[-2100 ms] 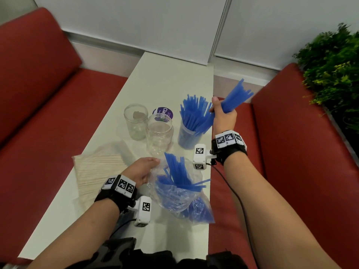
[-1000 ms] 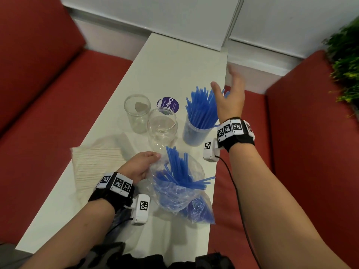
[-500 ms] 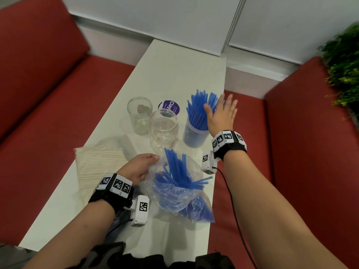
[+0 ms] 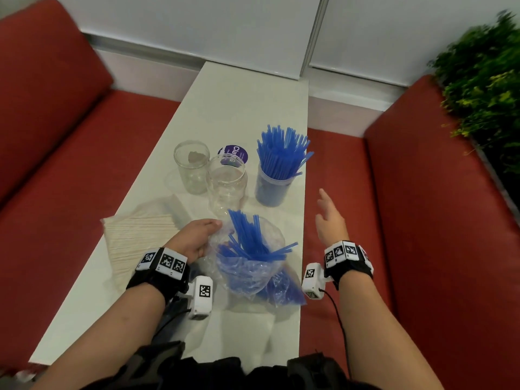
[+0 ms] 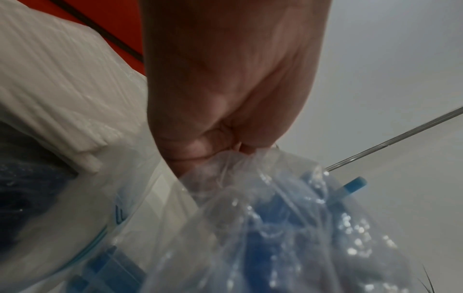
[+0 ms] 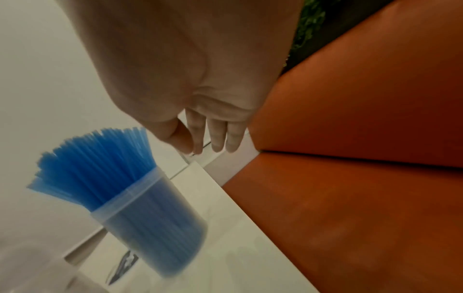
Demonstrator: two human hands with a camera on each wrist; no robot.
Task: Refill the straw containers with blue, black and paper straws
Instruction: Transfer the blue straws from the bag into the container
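Many blue straws [image 4: 281, 153] fan upright from full translucent container [image 4: 271, 190]

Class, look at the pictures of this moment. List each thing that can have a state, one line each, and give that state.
Frosted plastic cup: upright, packed with blue straws.
Nearer clear glass jar: upright, lidless, empty.
Farther clear glass jar: upright, lidless, holds no straws.
Clear plastic bag of blue straws: open, straws poking out.
Left hand: grips the bag's mouth.
Right hand: open, holds nothing.
Packet of paper straws: lying flat.
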